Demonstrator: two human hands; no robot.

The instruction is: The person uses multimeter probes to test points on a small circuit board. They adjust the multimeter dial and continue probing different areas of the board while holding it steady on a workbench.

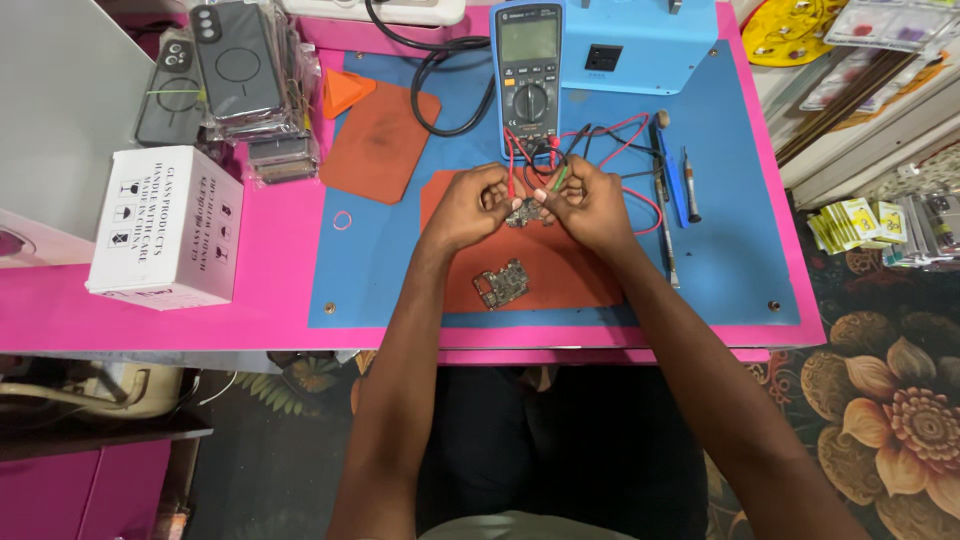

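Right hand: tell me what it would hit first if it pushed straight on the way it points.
Probably the small circuit board at the right hand's fingertips, then the left hand; depth is unclear.

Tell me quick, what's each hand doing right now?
Left hand: closed, pinching the red probe onto the small circuit board.
Right hand: closed, pinching the green-tipped probe onto that board.

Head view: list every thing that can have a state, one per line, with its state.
Left hand: fingers pinch a red probe on the small circuit board.
Right hand: fingers pinch a green-tipped probe on the same board.
Multimeter: leads plugged in, screen too small to read.
Second circuit board: lying flat on the orange mat, untouched.
White box: closed.
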